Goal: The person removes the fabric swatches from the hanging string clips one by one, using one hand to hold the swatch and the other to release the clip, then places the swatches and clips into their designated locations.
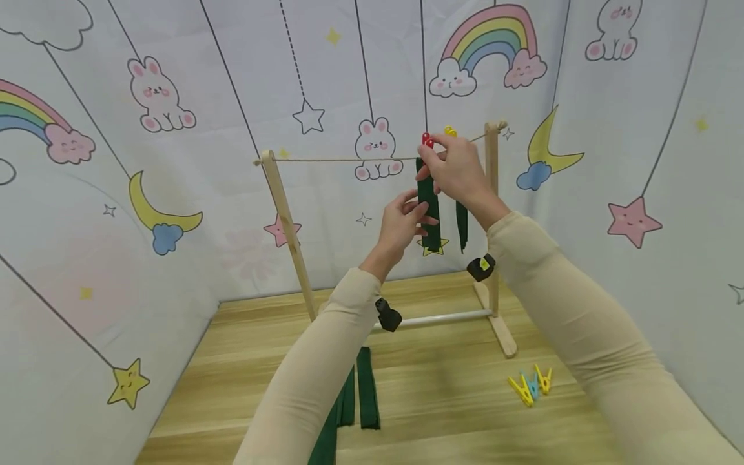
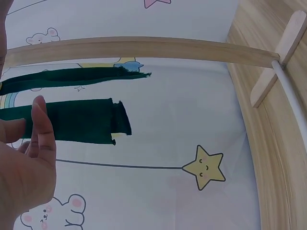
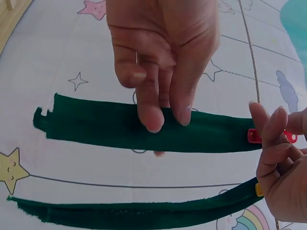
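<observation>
A dark green cloth strip [image 1: 431, 237] hangs from a string [image 1: 325, 159]. At its top sits a red clothespin [image 1: 427, 139], which my right hand [image 1: 462, 169] pinches between thumb and fingers. Lower down, my left hand [image 1: 400, 226] holds the same strip; in the right wrist view its thumb and a finger lie across the front, and one fingertip shows beyond the strip's far edge. Just to the right hangs a second, narrower-looking green strip [image 1: 462, 226] under a yellow clothespin [image 1: 450, 130], partly hidden by my right hand.
Two wooden posts [image 1: 492, 194] carry the string, with a white bar [image 1: 447, 319] low between them. On the table [image 1: 442, 400], yellow and blue clothespins [image 1: 531, 385] lie at the right. More green strips [image 1: 367, 387] lie near my left forearm.
</observation>
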Available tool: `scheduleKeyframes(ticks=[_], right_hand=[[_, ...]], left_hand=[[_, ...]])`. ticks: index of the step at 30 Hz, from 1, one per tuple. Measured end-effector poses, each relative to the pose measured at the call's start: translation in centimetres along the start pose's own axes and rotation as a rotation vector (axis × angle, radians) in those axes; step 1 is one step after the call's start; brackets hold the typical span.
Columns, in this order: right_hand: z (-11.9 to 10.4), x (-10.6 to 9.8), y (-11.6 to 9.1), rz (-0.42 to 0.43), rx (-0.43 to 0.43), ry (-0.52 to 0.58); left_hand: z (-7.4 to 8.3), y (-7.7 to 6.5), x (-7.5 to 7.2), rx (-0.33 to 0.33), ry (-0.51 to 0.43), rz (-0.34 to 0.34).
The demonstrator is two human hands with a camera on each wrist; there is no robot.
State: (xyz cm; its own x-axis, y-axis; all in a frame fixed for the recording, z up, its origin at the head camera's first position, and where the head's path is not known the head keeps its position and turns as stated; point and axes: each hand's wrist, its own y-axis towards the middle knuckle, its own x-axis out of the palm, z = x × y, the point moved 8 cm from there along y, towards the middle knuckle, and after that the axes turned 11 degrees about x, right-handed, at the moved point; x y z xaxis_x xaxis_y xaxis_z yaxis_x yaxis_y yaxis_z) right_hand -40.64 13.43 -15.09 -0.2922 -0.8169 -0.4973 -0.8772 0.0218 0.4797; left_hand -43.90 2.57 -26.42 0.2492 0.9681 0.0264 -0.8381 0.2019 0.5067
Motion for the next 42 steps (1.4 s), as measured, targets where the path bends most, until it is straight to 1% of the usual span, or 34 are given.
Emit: scheduleKeyframes(ticks=[3,6,10,14,17,21,25,30,34,39,42], right_hand=[[0.0,-0.1,0.2,0.0,0.016,0.058],[0.1,-0.2,0.2,0.006,0.033,0.084],[0.3,-0.3,0.3,0.008,0.053,0.112],[0.5,-0.3,0.3,0.0,0.07,0.132],[0.4,-0.3,0.4,0.01,0.053,0.138],[-0.1,-0.6,0.3,0.046,-0.019,0.16],[-0.3,-0.7,0.4,0.052,-0.062,0.211],[-0.5,-0.8,0.7,0.065,-0.073,0.261],[-0.9,-1.2,0.8,0.075,-0.067,0.28],[-1.6,-2.3,1.1,0.107,-0.048,0.272],[-1.9,-3.2,1.3,0.13,-0.053,0.336]], left_hand=[[0.1,0.0,0.1,0.003,-0.017,0.024],[0.2,0.0,0.1,0.016,-0.013,0.043],[0.3,-0.1,-0.2,0.042,0.022,0.066],[0.3,-0.1,-0.3,0.045,0.045,0.072],[0.3,-0.2,-0.4,0.04,0.051,0.071],[0.3,-0.3,-0.5,0.037,0.041,0.08],[0.3,-0.4,-0.5,0.036,0.03,0.087],[0.5,-0.4,-0.6,0.038,0.034,0.086],[0.5,-0.4,-0.5,0.04,0.039,0.088],[0.4,-0.7,-0.6,0.033,0.045,0.087],[0.3,-0.8,-0.8,0.03,0.058,0.079]])
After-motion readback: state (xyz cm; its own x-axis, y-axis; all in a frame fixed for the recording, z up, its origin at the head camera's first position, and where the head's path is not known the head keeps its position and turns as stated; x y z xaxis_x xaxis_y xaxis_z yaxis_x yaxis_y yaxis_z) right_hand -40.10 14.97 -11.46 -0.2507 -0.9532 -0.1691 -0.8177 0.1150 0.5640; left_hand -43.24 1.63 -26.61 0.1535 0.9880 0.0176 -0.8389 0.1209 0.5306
